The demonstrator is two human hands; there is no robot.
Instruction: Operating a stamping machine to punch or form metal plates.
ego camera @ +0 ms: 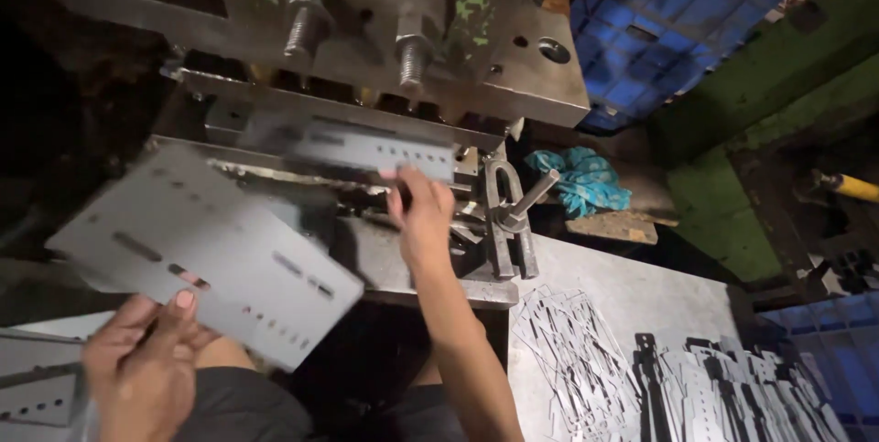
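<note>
My left hand point(142, 364) at the lower left grips the near edge of a grey punched metal plate point(206, 254) with slots and small holes, held tilted in the air. My right hand point(421, 213) reaches forward to the press die and holds the right end of a second, blurred punched plate point(352, 145) that lies across the die opening. Above both stands the heavy press head point(366, 30) with two threaded bolts.
A metal clamp point(508, 213) sits right of the die. A steel table point(632, 296) at the right carries several punched scrap strips and stacked plates point(732, 392). More plates lie at the lower left point(37, 392). A blue crate point(678, 12) and teal cloth point(581, 177) lie behind.
</note>
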